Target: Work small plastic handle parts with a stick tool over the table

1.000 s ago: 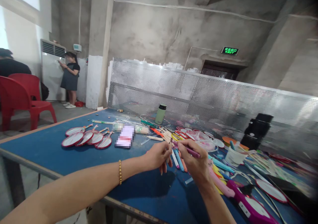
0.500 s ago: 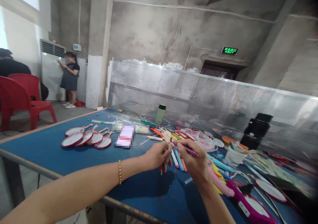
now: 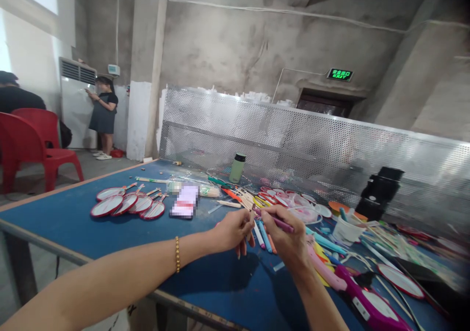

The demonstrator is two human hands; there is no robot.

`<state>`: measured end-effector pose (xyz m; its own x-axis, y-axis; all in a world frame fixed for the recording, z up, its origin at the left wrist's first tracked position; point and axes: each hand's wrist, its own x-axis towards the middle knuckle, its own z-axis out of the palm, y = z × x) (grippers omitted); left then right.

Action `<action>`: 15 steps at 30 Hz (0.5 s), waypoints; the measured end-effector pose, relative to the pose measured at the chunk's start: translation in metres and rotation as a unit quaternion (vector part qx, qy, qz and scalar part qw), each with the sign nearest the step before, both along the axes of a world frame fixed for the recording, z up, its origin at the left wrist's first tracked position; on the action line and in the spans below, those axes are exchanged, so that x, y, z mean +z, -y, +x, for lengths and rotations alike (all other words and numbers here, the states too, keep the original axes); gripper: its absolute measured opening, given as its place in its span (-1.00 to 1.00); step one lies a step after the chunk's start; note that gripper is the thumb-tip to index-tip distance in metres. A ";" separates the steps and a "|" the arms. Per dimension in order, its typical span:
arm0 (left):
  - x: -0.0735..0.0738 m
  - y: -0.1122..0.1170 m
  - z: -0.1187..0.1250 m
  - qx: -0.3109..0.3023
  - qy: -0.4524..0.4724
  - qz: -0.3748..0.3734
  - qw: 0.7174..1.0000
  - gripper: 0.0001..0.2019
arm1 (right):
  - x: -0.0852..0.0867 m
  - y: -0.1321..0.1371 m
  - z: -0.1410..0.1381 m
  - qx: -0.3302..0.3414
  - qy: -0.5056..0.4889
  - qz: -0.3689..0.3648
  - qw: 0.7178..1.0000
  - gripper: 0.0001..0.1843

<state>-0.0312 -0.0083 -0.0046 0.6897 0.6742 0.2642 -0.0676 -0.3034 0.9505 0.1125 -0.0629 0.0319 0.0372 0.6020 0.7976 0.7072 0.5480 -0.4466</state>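
Observation:
My left hand [image 3: 230, 231] is closed in a pinch on a thin wooden stick [image 3: 251, 219] held upright above the blue table [image 3: 73, 216]. My right hand [image 3: 290, 240] grips a purple pen [image 3: 279, 223], and its tip touches the stick's upper end. Both hands hover just above several coloured markers [image 3: 263, 236] lying on the table. A gold bracelet [image 3: 177, 254] sits on my left wrist.
Several small red-rimmed round fans [image 3: 127, 203] lie at left beside a phone [image 3: 186, 201]. A green bottle [image 3: 237, 168] stands before a perforated metal screen [image 3: 312, 145]. More fans, sticks and a white cup [image 3: 344, 231] crowd the right. Red chairs [image 3: 33, 142] and a standing person [image 3: 103, 117] are far left.

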 end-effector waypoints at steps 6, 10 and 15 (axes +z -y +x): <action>-0.002 -0.002 0.000 -0.001 0.000 0.001 1.000 -0.71 | 0.002 0.000 -0.001 -0.014 -0.008 0.011 1.000 -0.82; -0.003 -0.002 0.000 -0.001 0.000 0.006 1.000 -0.73 | 0.000 -0.001 0.000 -0.004 -0.004 0.001 1.000 -0.82; -0.001 -0.001 0.000 0.003 -0.009 0.000 1.000 -0.71 | 0.000 -0.001 0.000 -0.002 -0.024 0.007 1.000 -0.82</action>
<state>-0.0315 -0.0075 -0.0057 0.6909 0.6780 0.2508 -0.0480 -0.3032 0.9517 0.1128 -0.0618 0.0320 0.0775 0.5909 0.8030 0.6878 0.5514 -0.4721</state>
